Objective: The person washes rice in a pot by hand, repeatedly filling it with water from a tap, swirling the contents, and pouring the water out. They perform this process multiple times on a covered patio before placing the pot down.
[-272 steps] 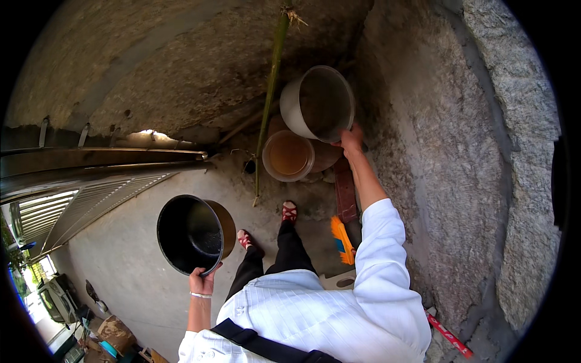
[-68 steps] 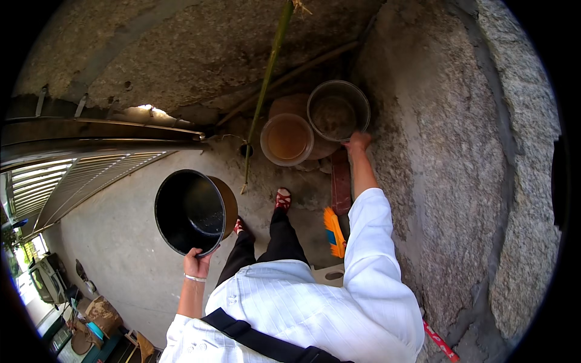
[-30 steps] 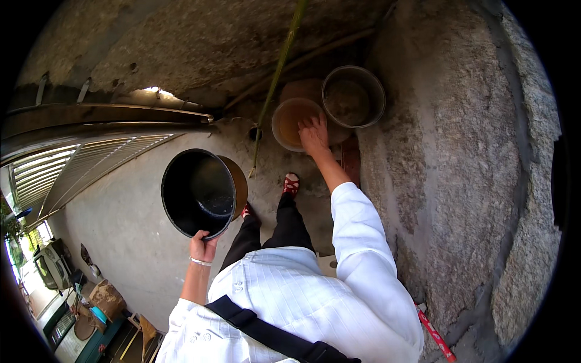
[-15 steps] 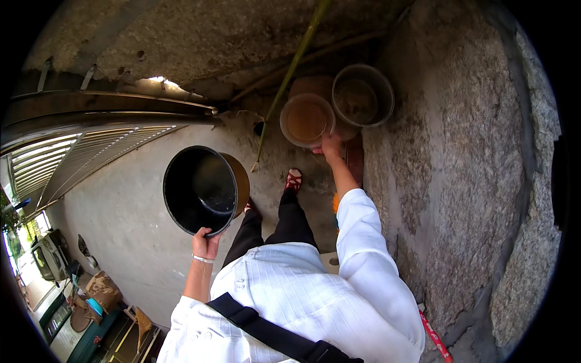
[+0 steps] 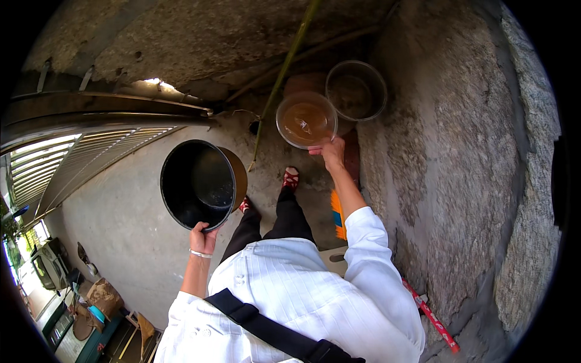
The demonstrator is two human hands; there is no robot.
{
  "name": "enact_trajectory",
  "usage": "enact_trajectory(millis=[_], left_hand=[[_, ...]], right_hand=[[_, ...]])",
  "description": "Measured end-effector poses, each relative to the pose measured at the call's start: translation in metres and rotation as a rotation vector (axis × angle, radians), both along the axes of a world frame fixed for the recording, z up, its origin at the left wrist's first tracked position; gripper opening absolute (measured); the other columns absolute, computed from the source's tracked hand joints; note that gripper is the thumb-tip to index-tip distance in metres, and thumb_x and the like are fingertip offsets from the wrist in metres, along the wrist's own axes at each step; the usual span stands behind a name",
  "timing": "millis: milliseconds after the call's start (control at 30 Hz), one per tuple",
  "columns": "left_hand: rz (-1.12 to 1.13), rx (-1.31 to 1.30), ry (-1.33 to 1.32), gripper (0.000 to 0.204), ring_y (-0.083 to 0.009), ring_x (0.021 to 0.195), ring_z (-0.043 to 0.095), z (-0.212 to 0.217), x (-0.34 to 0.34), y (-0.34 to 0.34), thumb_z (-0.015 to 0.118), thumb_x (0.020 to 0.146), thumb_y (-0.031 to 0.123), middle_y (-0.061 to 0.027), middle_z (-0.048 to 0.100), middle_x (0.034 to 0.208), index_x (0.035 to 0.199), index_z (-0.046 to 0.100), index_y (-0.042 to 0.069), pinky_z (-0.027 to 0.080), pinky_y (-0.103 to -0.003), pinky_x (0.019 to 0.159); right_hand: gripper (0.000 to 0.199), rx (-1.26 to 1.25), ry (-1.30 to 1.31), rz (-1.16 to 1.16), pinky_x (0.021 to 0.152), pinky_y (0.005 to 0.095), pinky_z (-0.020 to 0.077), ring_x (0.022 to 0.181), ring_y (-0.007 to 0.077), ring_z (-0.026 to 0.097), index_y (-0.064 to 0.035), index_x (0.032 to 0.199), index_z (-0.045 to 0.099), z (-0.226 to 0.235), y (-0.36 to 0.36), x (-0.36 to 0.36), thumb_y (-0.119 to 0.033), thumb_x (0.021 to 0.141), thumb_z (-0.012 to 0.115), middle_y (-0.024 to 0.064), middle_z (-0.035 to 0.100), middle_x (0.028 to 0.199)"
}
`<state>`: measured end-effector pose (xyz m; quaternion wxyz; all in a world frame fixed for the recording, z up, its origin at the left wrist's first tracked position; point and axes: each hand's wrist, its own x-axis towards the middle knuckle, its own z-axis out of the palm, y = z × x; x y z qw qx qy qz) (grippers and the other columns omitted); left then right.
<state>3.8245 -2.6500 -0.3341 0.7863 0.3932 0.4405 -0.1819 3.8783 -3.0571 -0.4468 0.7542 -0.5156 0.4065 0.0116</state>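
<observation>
My left hand grips the near rim of a deep cooking pot, dark inside and golden-brown outside. The pot is tilted, its wet-looking inside facing up with nothing solid showing in it. My right hand is closed on the near edge of a clear plastic tub. A small bright patch shows at the middle of that tub, and brown shows through it. Just beyond it to the right stands a second clear round tub, with a dim inside. What lies beneath the tubs is mostly hidden.
A green pole leans down to the concrete floor. Rough stone walls rise on the right and ahead. Beside my right arm are orange and blue bristles; a red stick lies lower right. Metal railings run along the left.
My right hand and its tub have shifted slightly, and a bright patch now shows in the tub. The pot in my left hand sits slightly higher in view. More of the bristles and red stick shows.
</observation>
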Motion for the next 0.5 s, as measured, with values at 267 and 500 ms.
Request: enact_trajectory(millis=[267,500], left_hand=[[-0.036,-0.056,-0.003,0.041,-0.0467,0.113,0.043,0.003,0.007,-0.003,0.038,0.071,-0.006,-0.0294,0.041,0.122,0.110,0.034,-0.017,0.036,-0.058,0.099],[-0.034,-0.078,-0.018,0.039,-0.0503,0.111,0.042,-0.005,0.005,0.006,0.037,0.071,-0.006,-0.0320,0.039,0.124,0.108,0.032,-0.020,0.035,-0.060,0.100]], right_hand=[[0.025,-0.099,-0.106,-0.157,0.051,0.0291,0.0553,0.060,0.0242,0.064,0.0091,0.106,0.051,0.065,-0.040,-0.008,-0.006,0.092,0.036,0.0193,0.064,0.081],[0.024,-0.276,-0.143,-0.264,0.050,0.0311,0.0552,0.061,0.0256,0.065,0.0086,0.098,0.052,0.060,-0.100,0.006,-0.008,0.092,0.037,0.0197,0.063,0.080]])
